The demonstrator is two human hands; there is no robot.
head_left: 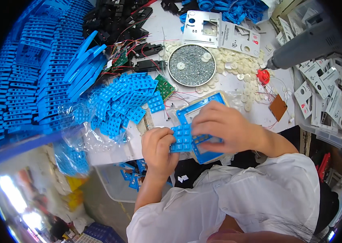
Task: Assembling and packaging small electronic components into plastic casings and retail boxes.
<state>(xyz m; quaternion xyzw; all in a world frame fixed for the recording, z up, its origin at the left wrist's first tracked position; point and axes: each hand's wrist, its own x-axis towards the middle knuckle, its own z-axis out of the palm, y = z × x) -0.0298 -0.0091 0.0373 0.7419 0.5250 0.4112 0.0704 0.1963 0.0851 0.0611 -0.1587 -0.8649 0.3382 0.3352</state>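
Observation:
My left hand is closed on a blue keypad with raised, marked keys, gripping its left edge. On the right, the bent fingers of my right hand reach the keypad's other edge, with the thumb held apart below them. Beneath that hand lies a blue rectangular casing with window openings, partly hidden by the hand and keypad. Its far end shows beyond my knuckles. A heap of similar blue keypads lies to the left, partly in clear plastic.
Stacked blue casings fill the left. A round dish of small metal screws stands beyond the hands, beside pale discs. A grey power screwdriver points in from the right, over a red round part. White panels fill a bin.

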